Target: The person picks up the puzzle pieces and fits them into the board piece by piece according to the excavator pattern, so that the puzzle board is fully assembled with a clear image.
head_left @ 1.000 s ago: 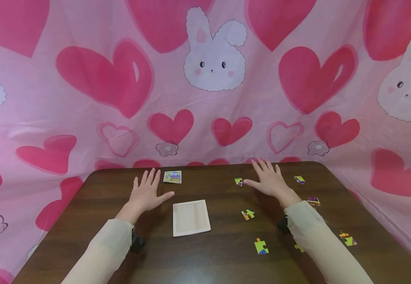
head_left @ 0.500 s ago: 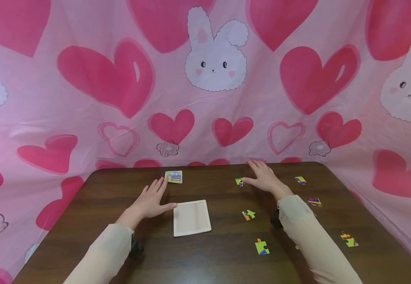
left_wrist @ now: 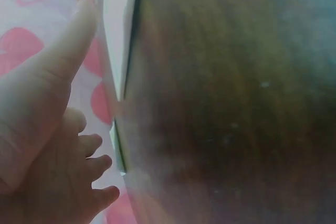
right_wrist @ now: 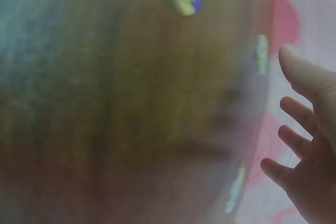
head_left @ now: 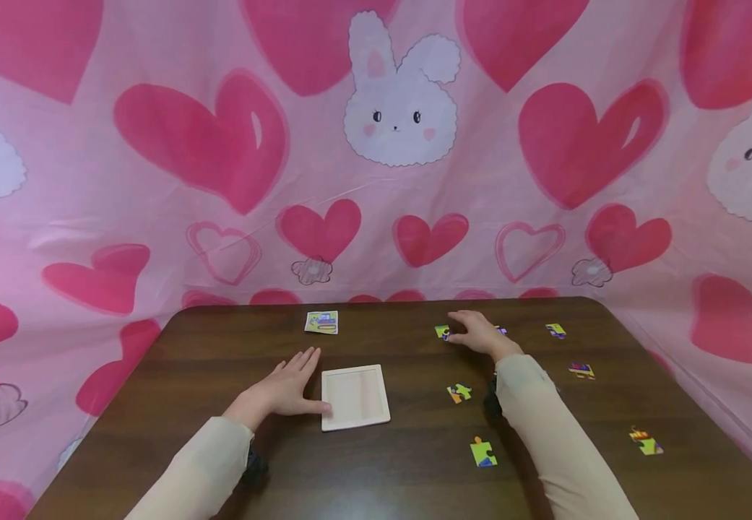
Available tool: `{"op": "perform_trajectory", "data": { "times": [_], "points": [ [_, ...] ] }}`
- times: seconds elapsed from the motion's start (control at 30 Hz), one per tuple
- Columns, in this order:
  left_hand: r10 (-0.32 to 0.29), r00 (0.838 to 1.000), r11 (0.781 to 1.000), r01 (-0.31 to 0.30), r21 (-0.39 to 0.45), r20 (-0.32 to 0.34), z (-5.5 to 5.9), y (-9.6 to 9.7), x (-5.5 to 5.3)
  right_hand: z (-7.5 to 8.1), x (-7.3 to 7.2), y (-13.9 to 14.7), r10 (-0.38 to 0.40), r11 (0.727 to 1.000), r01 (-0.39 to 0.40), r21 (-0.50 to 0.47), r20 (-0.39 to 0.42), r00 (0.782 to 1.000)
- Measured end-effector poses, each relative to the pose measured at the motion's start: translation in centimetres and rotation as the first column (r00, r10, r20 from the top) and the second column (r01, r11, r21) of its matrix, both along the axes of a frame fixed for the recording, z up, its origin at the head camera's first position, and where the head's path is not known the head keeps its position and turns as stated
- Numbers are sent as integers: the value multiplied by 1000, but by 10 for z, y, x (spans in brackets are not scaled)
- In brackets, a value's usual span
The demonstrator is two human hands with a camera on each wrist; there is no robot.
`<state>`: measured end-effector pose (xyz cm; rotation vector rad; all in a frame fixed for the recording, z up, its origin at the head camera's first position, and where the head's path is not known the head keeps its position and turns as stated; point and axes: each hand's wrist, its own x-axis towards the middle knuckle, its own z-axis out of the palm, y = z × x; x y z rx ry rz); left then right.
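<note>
My left hand (head_left: 287,388) hovers at the left side of a pale wooden square tray (head_left: 356,399), fingers spread straight. Its thumb overlaps the tray's left rim in the head view; whether it touches cannot be told. In the left wrist view, the tray (left_wrist: 118,19) shows edge-on beyond the thumb. My right hand (head_left: 477,336) is by a yellow-green puzzle piece (head_left: 441,331) at the back, thumb beside it, fingers slightly bent, holding nothing. The right wrist view shows the fingers of that hand (right_wrist: 315,129) apart, above the table. Another puzzle piece (head_left: 501,330) is partly hidden behind the right hand.
A small picture card (head_left: 321,322) lies at the back left of the brown table (head_left: 376,477). Several puzzle pieces are scattered on the right, among them a green one (head_left: 482,453), an orange-green one (head_left: 459,393) and one near the right edge (head_left: 646,441). A pink curtain (head_left: 402,188) hangs behind.
My left hand has come down and right, from beside the picture card to the tray's left rim. The right hand has shifted slightly left and lower, its fingers now less spread.
</note>
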<state>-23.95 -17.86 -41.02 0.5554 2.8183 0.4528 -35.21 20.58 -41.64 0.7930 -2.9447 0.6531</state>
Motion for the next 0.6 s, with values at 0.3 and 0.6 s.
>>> {"op": "perform_trajectory", "data": {
  "times": [0.3, 0.6],
  "points": [
    [-30, 998, 999, 31, -18, 51, -5, 3, 1, -11, 0, -1, -77, 995, 71, 76, 73, 994],
    [-30, 995, 999, 33, -34, 94, -4, 5, 4, -14, -7, -4, -111, 985, 105, 139, 34, 993]
  ]
}}
